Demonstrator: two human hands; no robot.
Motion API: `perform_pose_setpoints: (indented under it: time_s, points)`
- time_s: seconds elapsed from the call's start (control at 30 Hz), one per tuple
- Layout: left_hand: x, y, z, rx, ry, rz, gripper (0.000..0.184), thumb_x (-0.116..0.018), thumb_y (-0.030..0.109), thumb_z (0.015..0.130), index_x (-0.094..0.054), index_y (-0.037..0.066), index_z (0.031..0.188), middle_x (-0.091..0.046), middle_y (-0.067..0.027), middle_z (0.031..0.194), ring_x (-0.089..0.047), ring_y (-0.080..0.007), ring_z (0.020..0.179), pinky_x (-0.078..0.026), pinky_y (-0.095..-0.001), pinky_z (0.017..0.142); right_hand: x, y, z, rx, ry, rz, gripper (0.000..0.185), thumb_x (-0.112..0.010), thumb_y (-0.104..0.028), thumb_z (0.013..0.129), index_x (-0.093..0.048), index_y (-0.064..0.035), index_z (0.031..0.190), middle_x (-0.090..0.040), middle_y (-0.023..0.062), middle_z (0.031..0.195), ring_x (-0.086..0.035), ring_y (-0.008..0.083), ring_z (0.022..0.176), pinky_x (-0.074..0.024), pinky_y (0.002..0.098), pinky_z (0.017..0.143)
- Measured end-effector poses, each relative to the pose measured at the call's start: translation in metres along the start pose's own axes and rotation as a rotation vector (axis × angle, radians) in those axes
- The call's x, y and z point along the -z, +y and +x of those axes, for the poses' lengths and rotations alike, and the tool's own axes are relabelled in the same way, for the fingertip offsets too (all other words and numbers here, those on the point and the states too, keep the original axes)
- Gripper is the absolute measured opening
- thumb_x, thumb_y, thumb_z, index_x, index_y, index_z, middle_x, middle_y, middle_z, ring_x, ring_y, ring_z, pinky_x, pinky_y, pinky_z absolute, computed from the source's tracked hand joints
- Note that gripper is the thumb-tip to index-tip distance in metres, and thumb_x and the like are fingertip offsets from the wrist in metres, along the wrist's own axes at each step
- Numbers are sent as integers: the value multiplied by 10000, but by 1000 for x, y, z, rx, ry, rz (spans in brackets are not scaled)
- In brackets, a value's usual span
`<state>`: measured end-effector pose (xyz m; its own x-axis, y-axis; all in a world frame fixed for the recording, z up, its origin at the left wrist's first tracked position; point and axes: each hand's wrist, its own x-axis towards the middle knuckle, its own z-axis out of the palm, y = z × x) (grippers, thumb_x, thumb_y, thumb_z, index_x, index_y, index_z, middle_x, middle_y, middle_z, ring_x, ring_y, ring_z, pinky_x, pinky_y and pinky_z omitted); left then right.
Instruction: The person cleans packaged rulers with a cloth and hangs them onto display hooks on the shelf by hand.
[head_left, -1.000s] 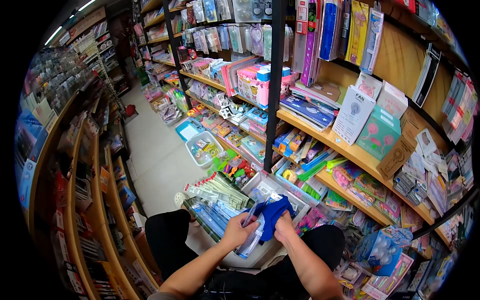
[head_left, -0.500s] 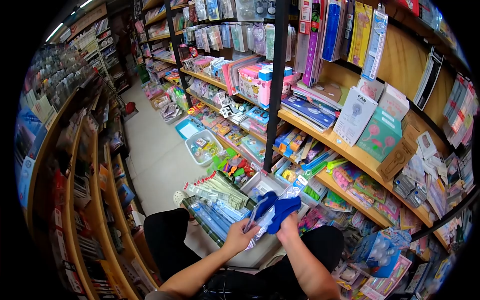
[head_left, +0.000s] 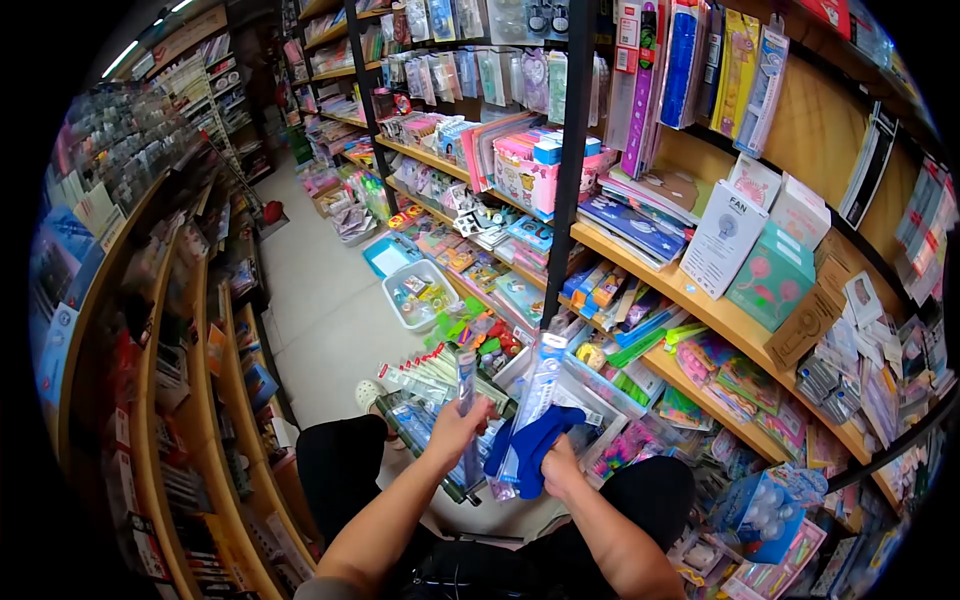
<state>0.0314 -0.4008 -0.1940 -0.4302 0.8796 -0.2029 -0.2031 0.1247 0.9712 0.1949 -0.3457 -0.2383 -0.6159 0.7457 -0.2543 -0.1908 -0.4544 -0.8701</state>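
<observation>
A slim clear packet with blue print [head_left: 466,375] stands upright in my left hand [head_left: 462,428], whose fingers are closed around it. My right hand [head_left: 563,468] grips a bunched dark blue cloth [head_left: 530,455]. Rising out of the cloth is a long white-and-blue packet [head_left: 545,370]; how my fingers hold it is hidden. Beneath my left hand, a dark green basket [head_left: 465,494] contains several clear packets with blue contents [head_left: 412,415] and a row of pale green packs [head_left: 440,372].
Beyond the basket, a white bin [head_left: 420,318] of small goods sits on the pale floor [head_left: 310,290]. Stocked wooden shelves [head_left: 640,262] with a black post [head_left: 572,170] rise at the right. Another shelf unit [head_left: 190,430] lines the left. My knees flank the basket.
My left hand has moved left and up from the cloth, its packet now upright. My right hand has shifted slightly left and lower with the cloth, and the long packet stands clear of it.
</observation>
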Motion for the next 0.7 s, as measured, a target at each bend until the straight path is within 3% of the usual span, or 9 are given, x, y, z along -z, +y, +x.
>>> perform_pose_setpoints:
  time_s: [0.13,0.23,0.27,0.3,0.4,0.5,0.57,0.63,0.7]
  points:
    - [-20,6,9,118,-166,-75,273,-567,300,845,-576,33,898,-610,-58,849,-534,-103,701,-441,-253,647,-12,7,-3,-27,-155,-81,245,-592,-17,756,-538,-34,994,-587,38,883,-567,125,751,-481,281,653]
    - [-23,3,13,140,-226,-112,243,-534,263,867,-539,29,931,-616,-103,929,-582,-161,802,-469,-300,749,-18,1,-9,-68,-142,-101,292,-597,-18,757,-510,-32,1036,-579,38,908,-566,129,762,-484,285,656]
    - [-22,1,14,140,-204,-161,237,-520,254,874,-530,25,933,-612,-120,944,-587,-176,803,-474,-311,753,-22,-3,-12,-69,-90,-109,142,-571,-33,764,-585,-37,905,-582,17,783,-553,112,718,-467,263,651]
    - [-20,0,14,138,-183,-210,231,-507,245,881,-521,20,934,-609,-137,958,-592,-191,804,-479,-322,757,-21,-3,-11,-102,-127,-133,135,-570,-32,763,-586,-35,897,-582,18,778,-553,113,709,-468,264,639]
    - [-11,6,15,104,-61,-505,232,-416,200,921,-499,-16,936,-600,-189,925,-605,-240,752,-506,-356,723,-17,0,-9,-185,-213,-188,122,-570,-29,758,-591,-31,879,-583,20,768,-553,116,682,-469,265,606]
    - [10,8,15,65,81,-591,241,-396,206,926,-469,-24,925,-586,-204,896,-603,-290,745,-516,-392,721,-17,2,-7,-208,-245,-237,138,-572,-25,753,-593,-29,889,-587,24,777,-555,119,682,-470,265,596]
    - [30,-2,24,23,236,-545,245,-404,241,923,-486,14,879,-580,-128,789,-578,-231,656,-491,-352,605,-18,-2,-7,-198,-255,-302,165,-573,-23,750,-590,-28,913,-590,29,795,-559,121,710,-470,264,613]
    - [69,-15,43,-80,318,-745,182,-445,209,906,-505,38,889,-530,-62,674,-488,-152,547,-421,-287,513,-17,-3,-12,-146,-207,-274,215,-587,-41,755,-570,-29,969,-588,42,852,-559,128,751,-474,269,638]
    - [100,-27,49,-97,503,-308,138,-516,178,864,-527,43,843,-486,-32,590,-432,-125,469,-379,-259,445,-16,-7,-13,-139,-115,-185,274,-603,-61,761,-542,-33,1026,-580,51,908,-559,135,789,-479,276,661]
